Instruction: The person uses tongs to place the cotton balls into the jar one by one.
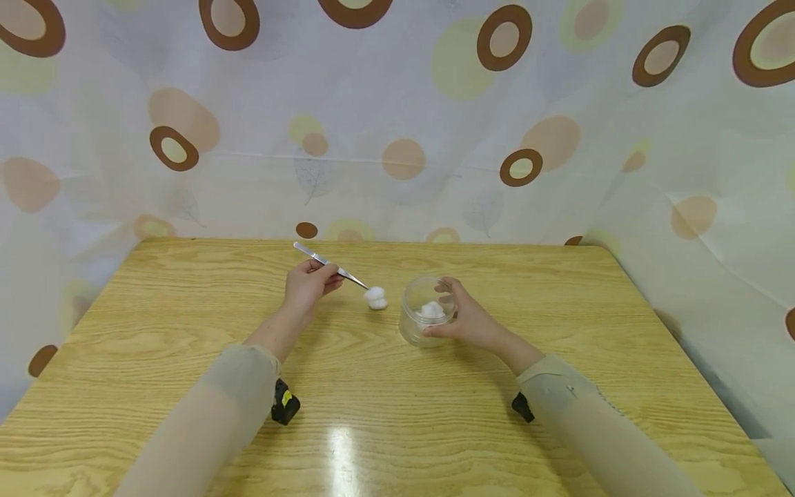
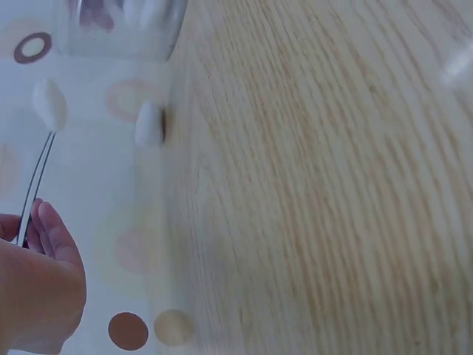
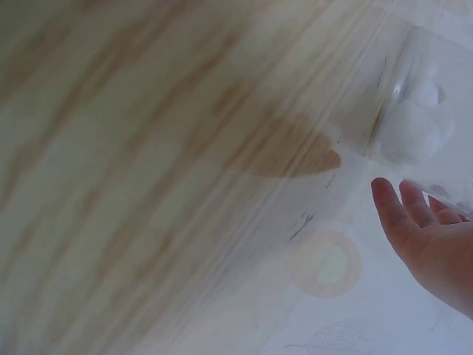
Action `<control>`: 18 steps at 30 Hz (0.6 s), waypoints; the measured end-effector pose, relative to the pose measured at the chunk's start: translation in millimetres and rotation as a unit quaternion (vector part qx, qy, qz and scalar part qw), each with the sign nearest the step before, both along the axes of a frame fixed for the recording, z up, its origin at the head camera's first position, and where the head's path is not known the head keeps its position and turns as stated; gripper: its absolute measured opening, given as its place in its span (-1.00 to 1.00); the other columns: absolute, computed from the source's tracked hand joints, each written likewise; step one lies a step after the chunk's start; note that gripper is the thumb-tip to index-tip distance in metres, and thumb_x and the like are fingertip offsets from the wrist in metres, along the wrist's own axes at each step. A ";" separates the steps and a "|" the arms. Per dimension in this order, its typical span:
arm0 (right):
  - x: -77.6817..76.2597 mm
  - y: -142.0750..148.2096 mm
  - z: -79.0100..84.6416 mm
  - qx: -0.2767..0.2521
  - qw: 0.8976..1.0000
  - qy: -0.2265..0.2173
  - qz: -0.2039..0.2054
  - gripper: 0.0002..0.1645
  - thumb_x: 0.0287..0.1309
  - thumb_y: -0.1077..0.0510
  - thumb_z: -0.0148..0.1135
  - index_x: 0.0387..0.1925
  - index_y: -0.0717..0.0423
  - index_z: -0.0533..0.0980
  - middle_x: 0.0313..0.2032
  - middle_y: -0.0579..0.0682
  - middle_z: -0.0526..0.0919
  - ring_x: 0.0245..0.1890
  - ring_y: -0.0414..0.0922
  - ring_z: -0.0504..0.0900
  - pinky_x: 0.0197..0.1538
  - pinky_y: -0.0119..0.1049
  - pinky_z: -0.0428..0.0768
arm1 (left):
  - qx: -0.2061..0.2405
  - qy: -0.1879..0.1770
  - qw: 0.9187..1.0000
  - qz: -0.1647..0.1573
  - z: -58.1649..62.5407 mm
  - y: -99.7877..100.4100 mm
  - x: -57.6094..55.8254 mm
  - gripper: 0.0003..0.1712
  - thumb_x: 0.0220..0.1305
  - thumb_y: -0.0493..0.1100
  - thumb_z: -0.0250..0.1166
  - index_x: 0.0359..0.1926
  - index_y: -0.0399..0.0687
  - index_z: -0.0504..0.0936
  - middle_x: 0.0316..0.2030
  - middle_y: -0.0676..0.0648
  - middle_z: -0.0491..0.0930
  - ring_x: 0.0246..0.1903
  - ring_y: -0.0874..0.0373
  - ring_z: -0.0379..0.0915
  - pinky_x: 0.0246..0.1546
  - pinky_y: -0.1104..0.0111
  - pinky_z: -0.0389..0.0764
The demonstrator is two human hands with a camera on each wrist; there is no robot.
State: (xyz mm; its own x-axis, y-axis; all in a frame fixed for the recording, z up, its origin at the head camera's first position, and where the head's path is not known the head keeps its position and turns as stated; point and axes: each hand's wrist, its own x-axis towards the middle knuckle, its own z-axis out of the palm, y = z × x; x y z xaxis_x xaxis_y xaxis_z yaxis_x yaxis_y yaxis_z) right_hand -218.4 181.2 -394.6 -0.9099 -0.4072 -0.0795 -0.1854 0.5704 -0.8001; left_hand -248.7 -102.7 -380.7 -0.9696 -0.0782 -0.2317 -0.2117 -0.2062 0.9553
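Note:
My left hand (image 1: 310,281) pinches a pair of metal tweezers (image 1: 352,278) between thumb and fingers. At the tweezers' tips is a white cotton ball (image 2: 49,105), held above the table in the left wrist view. A second cotton ball (image 2: 150,124) lies on the table beneath it; in the head view the two overlap. To the right, my right hand (image 1: 468,319) grips a clear, lidless jar (image 1: 411,330) round its right side, thumb in front and fingers behind. Several cotton balls (image 3: 414,129) are inside the jar, which stands upright on the table.
The wood-grain table (image 1: 397,421) reaches back to a patterned curtain (image 1: 385,103), which also hangs along both sides. Black wrist devices show under the left sleeve (image 1: 205,407) and the right sleeve (image 1: 590,407).

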 end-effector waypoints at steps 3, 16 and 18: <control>-0.5 -0.3 -0.6 0.001 1.000 0.000 -0.003 0.22 -0.07 0.00 0.45 0.39 0.24 -0.15 0.35 0.24 0.10 0.33 0.19 0.19 0.22 0.10 0.41 | 0.007 -0.001 1.000 0.001 4.3 2.4 -0.6 -0.89 0.28 -0.33 0.11 -0.38 -0.18 0.35 -0.50 0.05 0.52 -0.51 0.34 0.54 -0.32 0.61 0.65; -0.5 -0.5 -2.2 0.000 1.000 0.003 -0.006 0.23 -0.08 -0.01 0.45 0.39 0.26 -0.15 0.35 0.25 0.11 0.34 0.19 0.19 0.22 0.10 0.42 | 0.039 0.017 0.999 -0.024 28.8 22.2 -2.0 -0.90 0.27 -0.36 0.10 -0.38 -0.18 0.35 -0.53 0.04 0.55 -0.51 0.32 0.56 -0.31 0.60 0.66; -0.9 -0.8 -1.9 0.000 1.000 0.002 -0.007 0.23 -0.08 -0.01 0.46 0.39 0.24 -0.15 0.35 0.24 0.10 0.34 0.18 0.19 0.23 0.10 0.42 | 0.043 0.019 0.999 -0.026 30.8 26.1 -2.0 -0.88 0.26 -0.36 0.11 -0.40 -0.18 0.35 -0.55 0.04 0.55 -0.52 0.32 0.56 -0.32 0.59 0.66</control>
